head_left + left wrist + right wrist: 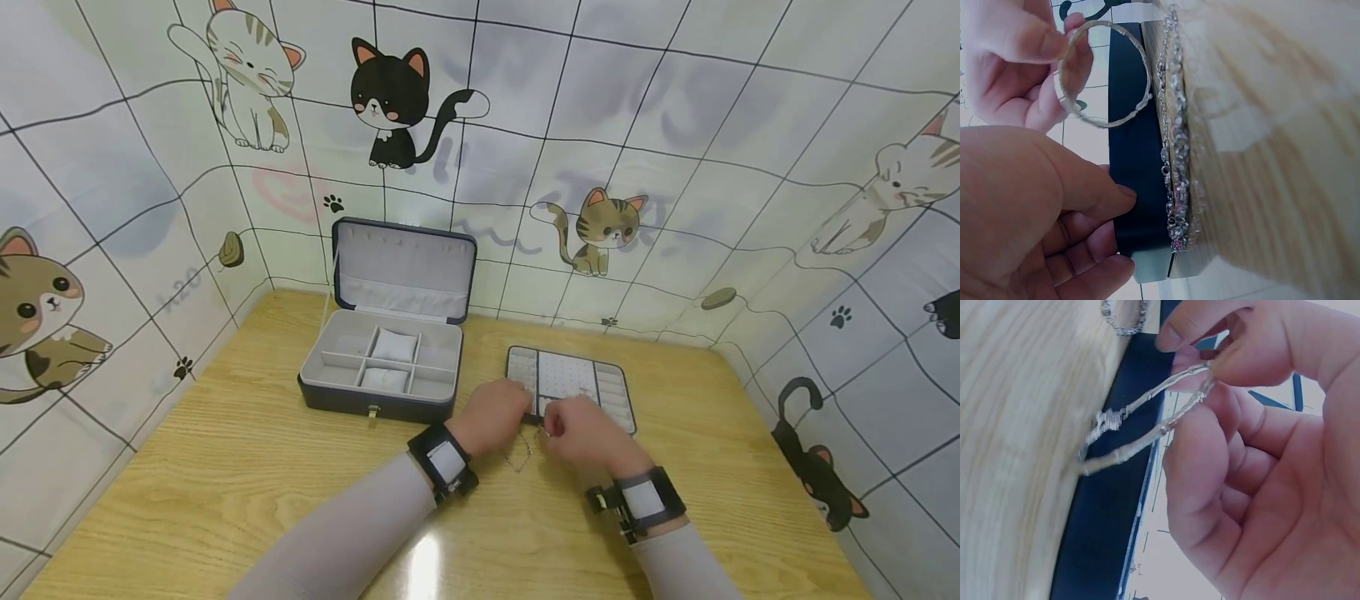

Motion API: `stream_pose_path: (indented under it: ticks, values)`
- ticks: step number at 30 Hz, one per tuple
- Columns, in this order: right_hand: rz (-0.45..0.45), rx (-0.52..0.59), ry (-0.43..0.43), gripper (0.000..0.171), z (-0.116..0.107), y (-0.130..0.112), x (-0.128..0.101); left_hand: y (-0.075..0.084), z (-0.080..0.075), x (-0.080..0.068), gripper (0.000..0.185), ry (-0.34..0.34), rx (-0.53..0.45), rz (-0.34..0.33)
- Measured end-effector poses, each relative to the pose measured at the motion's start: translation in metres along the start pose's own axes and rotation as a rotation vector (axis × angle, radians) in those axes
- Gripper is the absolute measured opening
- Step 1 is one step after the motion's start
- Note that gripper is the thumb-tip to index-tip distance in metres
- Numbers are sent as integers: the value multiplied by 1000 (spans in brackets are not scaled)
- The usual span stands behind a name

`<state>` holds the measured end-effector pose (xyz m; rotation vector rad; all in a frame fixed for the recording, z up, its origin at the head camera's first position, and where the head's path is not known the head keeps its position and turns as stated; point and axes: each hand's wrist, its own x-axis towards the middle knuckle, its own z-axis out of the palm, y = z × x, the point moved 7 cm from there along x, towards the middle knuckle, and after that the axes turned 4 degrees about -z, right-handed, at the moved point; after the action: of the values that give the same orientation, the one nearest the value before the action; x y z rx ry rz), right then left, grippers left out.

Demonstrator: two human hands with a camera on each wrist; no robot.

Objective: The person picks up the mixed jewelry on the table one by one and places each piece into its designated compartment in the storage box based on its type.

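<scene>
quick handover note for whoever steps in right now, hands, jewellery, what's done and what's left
Right hand: pinches a thin silver bangle at the tray's near edge.
Left hand: holds nothing, thumb resting on the dark tray edge.
A silver chain lies on the table against the tray front.
The box stands open to the left of the tray; no jewellery visible in it.
Done: tray is out beside the box.
Left: bangle and chain not yet stowed.

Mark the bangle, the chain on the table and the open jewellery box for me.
bangle (1124, 115): left wrist view, lower right arc of the ring, clear of the fingers.
chain (1175, 156): left wrist view, mid-length of the links lying on the wood.
jewellery box (352, 398): head view, dark front wall of the base.
</scene>
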<state>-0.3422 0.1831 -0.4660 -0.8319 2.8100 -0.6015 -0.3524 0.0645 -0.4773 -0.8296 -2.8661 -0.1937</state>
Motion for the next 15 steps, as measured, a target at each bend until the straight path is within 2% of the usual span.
stream_pose_path:
  ticks: [4,15]
  values:
    - [42,8,50,18,-5,3,0,-1,1,0,15,5,2,-5]
    - [54,81,143,20,-10,9,0,-2,4,3,11,9,10,4]
